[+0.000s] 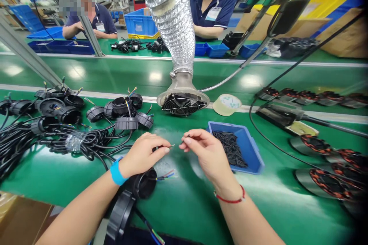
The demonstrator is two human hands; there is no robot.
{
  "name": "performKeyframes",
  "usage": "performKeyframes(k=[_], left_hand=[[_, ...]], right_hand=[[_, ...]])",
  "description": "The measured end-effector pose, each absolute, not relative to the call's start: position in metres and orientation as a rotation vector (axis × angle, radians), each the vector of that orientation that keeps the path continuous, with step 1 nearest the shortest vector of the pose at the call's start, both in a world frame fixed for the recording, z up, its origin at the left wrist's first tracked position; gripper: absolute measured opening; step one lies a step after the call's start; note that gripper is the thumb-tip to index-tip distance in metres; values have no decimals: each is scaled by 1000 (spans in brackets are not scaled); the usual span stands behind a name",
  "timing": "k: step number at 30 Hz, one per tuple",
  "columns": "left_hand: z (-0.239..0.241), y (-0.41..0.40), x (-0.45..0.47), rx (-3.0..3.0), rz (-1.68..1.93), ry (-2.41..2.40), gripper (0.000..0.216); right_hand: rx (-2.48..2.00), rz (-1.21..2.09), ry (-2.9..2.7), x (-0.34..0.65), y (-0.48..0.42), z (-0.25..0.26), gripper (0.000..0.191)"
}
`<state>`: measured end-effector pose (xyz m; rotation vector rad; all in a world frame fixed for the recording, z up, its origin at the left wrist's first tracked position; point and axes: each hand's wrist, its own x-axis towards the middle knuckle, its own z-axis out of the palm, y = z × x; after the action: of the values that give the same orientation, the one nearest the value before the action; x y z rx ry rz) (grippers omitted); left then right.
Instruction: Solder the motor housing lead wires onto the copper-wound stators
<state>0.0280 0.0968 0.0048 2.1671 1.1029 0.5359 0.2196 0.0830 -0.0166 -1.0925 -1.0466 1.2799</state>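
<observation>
My left hand (145, 152), with a blue wristband, is closed in a pinch on a thin wire (172, 145) whose bare, shiny tip pokes out past thumb and forefinger. Facing it a short gap away, my right hand (202, 149) pinches a small black tube (188, 136), mostly covered by the fingers. Right behind that hand stands a blue bin (255, 153) filled with short black tubes (230, 147). Below my left wrist lies a black round housing (145, 183) with coloured wires coming out, and a second black housing (120, 214) is nearer me.
Black housings (126, 123) and coiled cables (83, 141) crowd the left. A fume duct (184, 99) hangs ahead, beside a tape roll (227, 104). A soldering iron (330, 122) and motor stators (322, 183) lie right. Two people sit across the green bench.
</observation>
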Motion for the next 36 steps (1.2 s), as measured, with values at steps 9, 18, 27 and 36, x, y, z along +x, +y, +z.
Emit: performKeyframes(k=[9, 18, 27, 36], left_hand=[[4, 97, 28, 2198, 532, 1061, 18], [6, 98, 27, 2208, 513, 1063, 19], [5, 98, 28, 2137, 565, 1196, 13], [3, 99, 28, 2127, 573, 1249, 13]], right_hand=[[-1053, 1079, -1055, 201, 73, -23, 11], [-1104, 873, -1368, 204, 71, -25, 3], [-1107, 658, -1694, 220, 75, -15, 6], [-1173, 976, -1215, 197, 74, -34, 10]])
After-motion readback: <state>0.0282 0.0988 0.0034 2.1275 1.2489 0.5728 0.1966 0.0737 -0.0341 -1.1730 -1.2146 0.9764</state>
